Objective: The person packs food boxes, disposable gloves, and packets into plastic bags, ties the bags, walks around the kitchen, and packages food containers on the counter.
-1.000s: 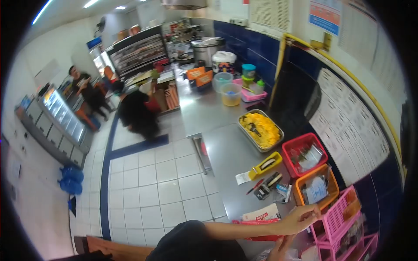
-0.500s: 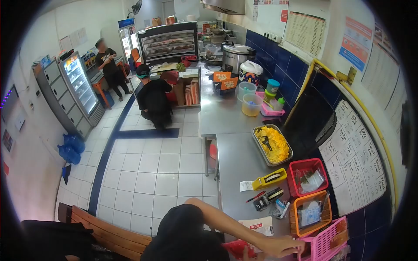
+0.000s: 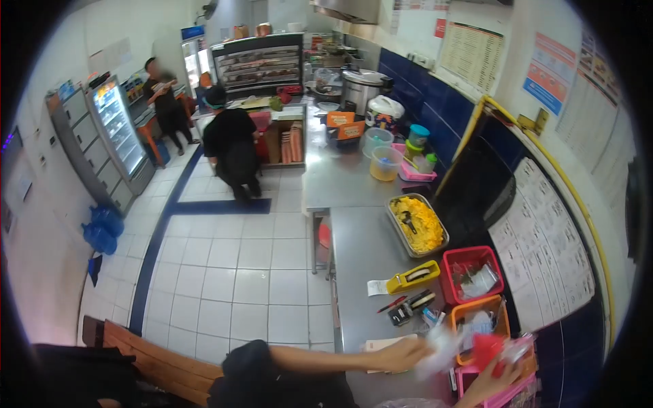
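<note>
Your left hand [image 3: 403, 355] is pinching a bag [image 3: 439, 348] left of the orange basket [image 3: 478, 305], your nearer right hand [image 3: 488, 386] a red packet [image 3: 486, 349].

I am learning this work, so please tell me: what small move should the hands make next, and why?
Perhaps set the whitish item on the counter: the left hand holds it, and the right hand holds a red item, so neither hand looks free.

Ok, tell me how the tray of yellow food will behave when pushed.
The tray probably feels heavy, given how much yellow food fills it. Sitting flat and low, it should slide rather than tip. The black utensil lying on top might shift.
</note>
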A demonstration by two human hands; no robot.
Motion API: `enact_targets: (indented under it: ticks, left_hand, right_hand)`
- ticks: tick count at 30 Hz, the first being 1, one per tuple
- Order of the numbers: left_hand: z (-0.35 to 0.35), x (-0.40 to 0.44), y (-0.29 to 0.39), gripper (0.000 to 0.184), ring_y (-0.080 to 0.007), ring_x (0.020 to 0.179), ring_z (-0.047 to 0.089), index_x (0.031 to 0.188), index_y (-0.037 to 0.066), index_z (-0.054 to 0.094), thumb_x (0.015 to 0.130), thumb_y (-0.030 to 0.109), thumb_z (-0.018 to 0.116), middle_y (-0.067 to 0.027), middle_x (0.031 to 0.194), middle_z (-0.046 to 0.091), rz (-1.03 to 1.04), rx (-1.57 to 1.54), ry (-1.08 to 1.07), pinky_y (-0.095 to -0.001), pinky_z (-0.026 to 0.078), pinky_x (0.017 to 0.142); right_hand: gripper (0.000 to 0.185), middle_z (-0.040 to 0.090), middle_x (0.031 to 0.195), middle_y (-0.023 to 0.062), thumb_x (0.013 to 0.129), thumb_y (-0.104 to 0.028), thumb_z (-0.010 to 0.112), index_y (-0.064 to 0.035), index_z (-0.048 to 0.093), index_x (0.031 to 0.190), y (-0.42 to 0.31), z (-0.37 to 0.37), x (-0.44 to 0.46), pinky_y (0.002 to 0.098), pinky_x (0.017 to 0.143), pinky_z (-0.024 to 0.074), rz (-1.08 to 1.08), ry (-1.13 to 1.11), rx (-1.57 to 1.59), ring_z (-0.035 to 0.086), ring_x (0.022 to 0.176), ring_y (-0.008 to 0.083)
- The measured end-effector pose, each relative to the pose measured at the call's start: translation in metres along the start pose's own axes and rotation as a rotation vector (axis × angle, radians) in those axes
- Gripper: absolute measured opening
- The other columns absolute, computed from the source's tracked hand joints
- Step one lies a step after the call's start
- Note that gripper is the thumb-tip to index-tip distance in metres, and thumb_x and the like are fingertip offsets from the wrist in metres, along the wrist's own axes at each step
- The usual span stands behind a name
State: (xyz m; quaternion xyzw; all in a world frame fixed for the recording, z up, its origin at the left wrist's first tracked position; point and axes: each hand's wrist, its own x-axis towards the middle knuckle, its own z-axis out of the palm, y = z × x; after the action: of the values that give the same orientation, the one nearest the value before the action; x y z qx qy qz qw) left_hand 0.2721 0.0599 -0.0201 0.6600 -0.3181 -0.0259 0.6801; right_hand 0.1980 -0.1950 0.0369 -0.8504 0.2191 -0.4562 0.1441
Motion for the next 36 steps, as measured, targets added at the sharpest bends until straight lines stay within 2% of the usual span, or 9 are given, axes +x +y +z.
enact_targets:
  ticks: [2,5,8,12,18,21,24,27,36]
  left_hand:
    - [-0.011,-0.064,-0.016,0.063,-0.0136,0.055,0.039,0.063,0.001,0.047,0.103,0.049,0.043,-0.0052,0.057,0.039,-0.313,0.047,-0.496,-0.0365,0.037,0.053]
    - [-0.008,-0.097,0.004,0.073,-0.0105,0.045,0.029,0.048,0.005,0.037,0.103,0.052,0.04,0.002,0.046,0.029,-0.54,-0.174,-0.793,-0.0345,0.03,0.044]
    - [-0.012,-0.086,-0.009,0.061,-0.0074,0.054,0.035,0.058,0.009,0.046,0.104,0.049,0.041,0.0048,0.055,0.038,-0.622,-0.119,-0.699,-0.0303,0.03,0.047]
    - [0.009,-0.041,-0.026,0.063,-0.011,0.05,0.028,0.052,0.014,0.032,0.105,0.049,0.039,0.0024,0.052,0.03,-0.692,-0.47,-0.115,-0.0293,0.023,0.051]
    - [0.054,-0.04,-0.03,0.046,-0.0158,0.06,0.048,0.073,0.005,0.06,0.103,0.037,0.047,-0.0017,0.067,0.053,-0.621,-0.206,-0.269,-0.0294,0.039,0.058]
    - [0.065,-0.038,0.001,0.039,-0.0223,0.097,0.062,0.121,0.004,0.061,0.082,0.002,0.061,-0.0104,0.116,0.063,-0.304,-0.408,-0.727,-0.0299,0.047,0.086]
    - [0.072,-0.039,0.026,0.046,-0.0204,0.096,0.063,0.119,0.0,0.06,0.074,-0.004,0.066,-0.0085,0.106,0.064,-0.117,-0.346,-0.784,-0.0286,0.048,0.082]
    - [0.067,-0.029,0.026,0.039,-0.0256,0.097,0.065,0.107,0.0,0.066,0.07,-0.009,0.061,-0.0129,0.104,0.066,-0.143,-0.269,-0.833,-0.0317,0.049,0.087]
    - [0.058,0.011,0.033,0.017,-0.0225,0.089,0.059,0.082,-0.001,0.066,0.068,-0.006,0.057,-0.0131,0.094,0.062,-0.082,-0.324,-0.329,-0.0302,0.045,0.085]
  right_hand:
    - [0.027,0.052,0.135,0.0247,0.088,-0.013,0.07,0.0018,0.067,0.11,0.031,0.035,0.029,0.0471,0.101,0.0436,-0.04,0.095,-0.082,0.051,0.122,0.0421]
    - [0.021,0.061,0.114,0.0245,0.081,-0.009,0.066,0.0011,0.067,0.098,0.071,0.075,0.022,0.0463,0.094,0.044,-0.016,-0.507,0.096,0.056,0.108,0.0384]
    - [0.027,0.069,0.097,0.0174,0.085,-0.022,0.069,-0.0007,0.068,0.101,-0.008,0.031,-0.019,0.0412,0.079,0.0495,0.198,-0.844,0.204,0.065,0.084,0.0298]
    - [0.034,0.067,0.108,0.0138,0.094,-0.026,0.063,-0.0013,0.063,0.117,-0.048,-0.011,-0.093,0.0384,0.09,0.0486,0.168,-0.899,0.552,0.063,0.102,0.0246]
    - [0.023,0.062,0.096,0.0073,0.092,-0.016,0.066,-0.0017,0.061,0.109,-0.088,-0.042,-0.161,0.0314,0.081,0.0465,0.791,-0.676,0.724,0.057,0.092,0.0153]
    - [0.017,0.055,0.089,0.0008,0.09,-0.009,0.066,-0.0019,0.059,0.104,-0.06,-0.052,-0.176,0.0264,0.078,0.0419,0.77,-0.191,0.457,0.049,0.086,0.0101]
    - [0.018,0.054,0.087,0.0013,0.088,-0.005,0.067,-0.0004,0.058,0.103,-0.082,-0.093,-0.144,0.0266,0.072,0.0401,0.822,0.088,0.296,0.046,0.082,0.0088]
    - [0.029,0.055,0.09,0.0051,0.083,-0.003,0.069,0.0014,0.058,0.11,-0.114,-0.135,-0.135,0.0287,0.071,0.0406,0.881,-0.206,0.375,0.048,0.08,0.013]
    - [0.044,0.058,0.102,0.0142,0.078,-0.009,0.073,0.0011,0.057,0.117,-0.08,-0.113,-0.203,0.0371,0.077,0.0459,0.855,0.229,-0.337,0.055,0.09,0.0248]
